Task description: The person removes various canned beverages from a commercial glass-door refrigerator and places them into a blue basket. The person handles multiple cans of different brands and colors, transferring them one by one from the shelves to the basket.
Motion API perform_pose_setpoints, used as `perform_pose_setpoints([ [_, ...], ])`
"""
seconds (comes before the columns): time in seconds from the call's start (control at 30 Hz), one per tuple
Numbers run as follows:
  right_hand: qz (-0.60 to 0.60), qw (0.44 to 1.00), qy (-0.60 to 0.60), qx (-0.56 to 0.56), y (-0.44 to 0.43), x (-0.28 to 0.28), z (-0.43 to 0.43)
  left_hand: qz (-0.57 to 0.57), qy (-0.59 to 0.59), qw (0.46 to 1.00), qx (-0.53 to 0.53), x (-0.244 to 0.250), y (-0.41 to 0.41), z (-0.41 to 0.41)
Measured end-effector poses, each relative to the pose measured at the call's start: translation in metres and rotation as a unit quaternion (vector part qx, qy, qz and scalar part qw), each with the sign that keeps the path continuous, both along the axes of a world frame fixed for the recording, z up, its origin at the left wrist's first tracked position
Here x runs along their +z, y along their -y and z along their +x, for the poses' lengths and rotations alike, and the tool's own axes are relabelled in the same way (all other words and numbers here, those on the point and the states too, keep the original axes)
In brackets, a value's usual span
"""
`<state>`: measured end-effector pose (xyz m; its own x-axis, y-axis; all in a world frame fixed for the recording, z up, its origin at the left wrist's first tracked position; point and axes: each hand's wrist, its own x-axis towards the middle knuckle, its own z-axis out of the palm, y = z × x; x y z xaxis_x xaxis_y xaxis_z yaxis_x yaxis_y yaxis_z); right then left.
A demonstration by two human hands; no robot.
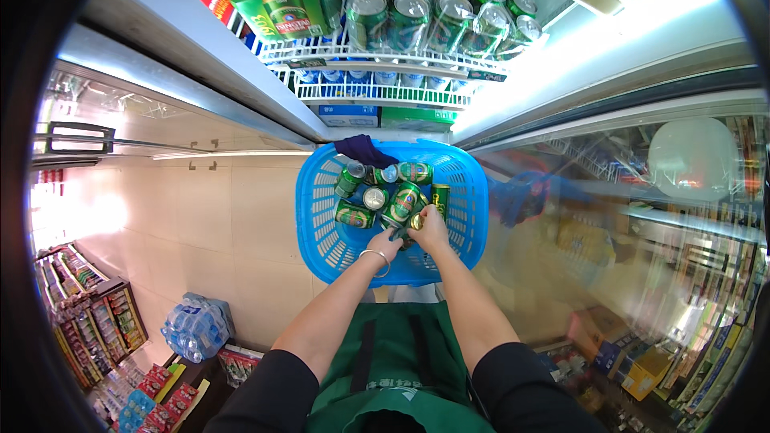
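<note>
Both hands reach into a blue plastic basket [305, 192] that holds several green beer cans, some lying and some upright. My right hand [431, 230] has its fingers around a can with a gold end [416, 221]. Low in the basket, my left hand [385, 244], with a bangle at the wrist, has its fingers on the end of a can, partly hidden; its grip cannot be made out. A larger green can [402, 201] lies just ahead of both hands. A dark purple cloth [367, 150] hangs over the basket's far rim.
Ahead is a refrigerated cabinet with wire shelves [385, 89] of shrink-wrapped green cans [412, 12] and a green beer carton [289, 0]. A glass door [601, 192] stands at the right, another door at the left. Wrapped water bottles [195, 328] sit at lower left.
</note>
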<state>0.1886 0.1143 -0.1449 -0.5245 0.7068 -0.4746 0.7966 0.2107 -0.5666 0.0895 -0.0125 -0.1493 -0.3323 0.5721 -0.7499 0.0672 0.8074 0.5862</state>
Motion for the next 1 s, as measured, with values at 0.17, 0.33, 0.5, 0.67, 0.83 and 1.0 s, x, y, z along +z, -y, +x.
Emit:
perform_pose_setpoints([
  [0.17,-0.011,0.995,-0.076,0.058,-0.008,0.082,-0.007,0.048,0.021,0.999,0.015,0.039,0.016,-0.026],
  [0.33,0.019,0.982,-0.177,0.069,-0.024,0.163,-0.026,0.181,-0.009,0.983,0.017,0.104,0.015,-0.051],
  [0.5,0.039,0.971,-0.223,0.072,-0.029,0.251,-0.061,0.305,-0.135,0.942,-0.019,0.176,-0.009,-0.069],
  [0.67,0.030,0.929,-0.361,0.074,-0.024,0.337,-0.101,0.400,-0.106,0.908,0.060,0.258,-0.033,-0.113],
  [0.83,0.005,0.891,-0.447,0.074,-0.036,0.378,-0.142,0.556,-0.318,0.767,0.020,0.329,-0.075,-0.175],
  [1.0,0.208,0.842,-0.490,0.081,-0.067,0.431,-0.192,0.611,-0.444,0.654,-0.046,0.398,-0.120,-0.240],
])
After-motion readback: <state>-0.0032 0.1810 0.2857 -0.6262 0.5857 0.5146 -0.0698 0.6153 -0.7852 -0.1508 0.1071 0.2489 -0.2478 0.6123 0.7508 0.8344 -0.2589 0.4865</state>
